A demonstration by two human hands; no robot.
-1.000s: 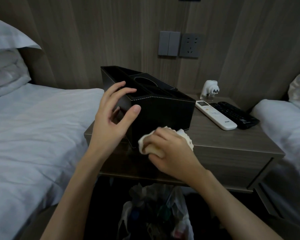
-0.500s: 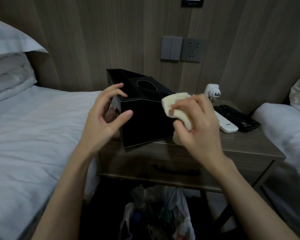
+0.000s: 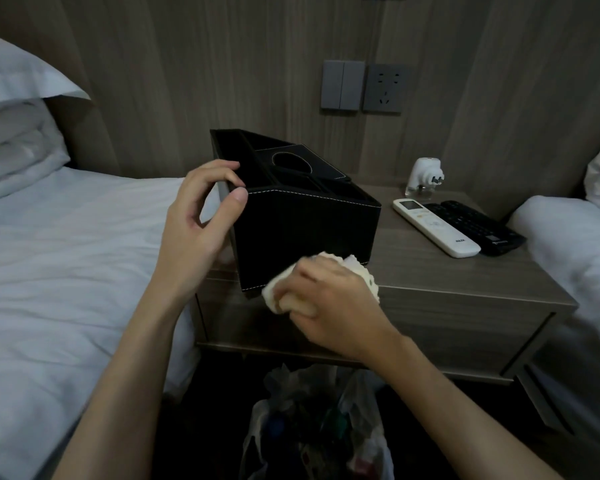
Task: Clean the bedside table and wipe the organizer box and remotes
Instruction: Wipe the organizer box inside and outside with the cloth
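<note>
The organizer box (image 3: pixel 305 233) is black and leather-like, with pale stitching along its edges. Its open top is split into compartments: a long one down its left side, a lid with a round hole at the middle, and smaller slots towards its near end. It stands on the left part of the table (image 3: pixel 465 282), with its lower near corner at the table's front edge. Its long axis runs from that end back towards the wall, slanting a little to the left, and one short end faces the camera.

The left hand (image 3: pixel 194 226) is at the box's upper near-left corner. Its grip pinches the box there — thumb on the near face, fingers curled over the rim. The right hand (image 3: pixel 336 303) is low against the same face. Its grip is closed round a bunched cream cloth (image 3: pixel 272 296), which it presses onto the bottom of the box.

Right of the box a white remote (image 3: pixel 437 226) and a black remote (image 3: pixel 478 226) lie side by side, touching, and both point towards the wall. A small white plug-in device (image 3: pixel 425 178) stands behind them. A bed (image 3: pixel 66 254) in white linen lies left of the box — below it, under the table, a bag of rubbish (image 3: pixel 319 427) hangs open.
</note>
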